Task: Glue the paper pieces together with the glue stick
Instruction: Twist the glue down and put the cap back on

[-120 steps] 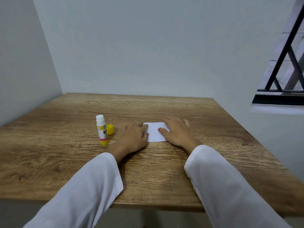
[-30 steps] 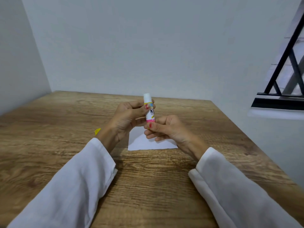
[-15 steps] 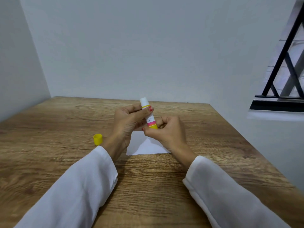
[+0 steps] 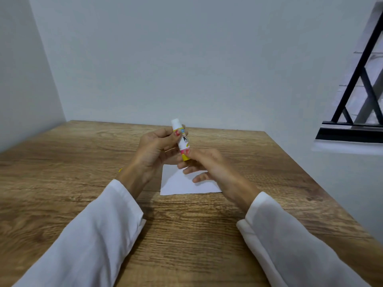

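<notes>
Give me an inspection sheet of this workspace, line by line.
Surface: wooden table, against a corner of plain walls.
Job's things: glue stick uncapped, held upright above the white paper lying flat.
Clutter: a sliver of something yellow behind the left wrist.
Grips: left hand holds the stick's body; right hand pinches its yellow base.
Cables: nothing seen.
Surroundings: black window grille at right.

You see a matt, grained wood table (image 4: 62, 183), smooth white paper (image 4: 182, 186), a glossy plastic glue stick (image 4: 182, 139), and soft white cloth sleeves (image 4: 93, 241).
</notes>
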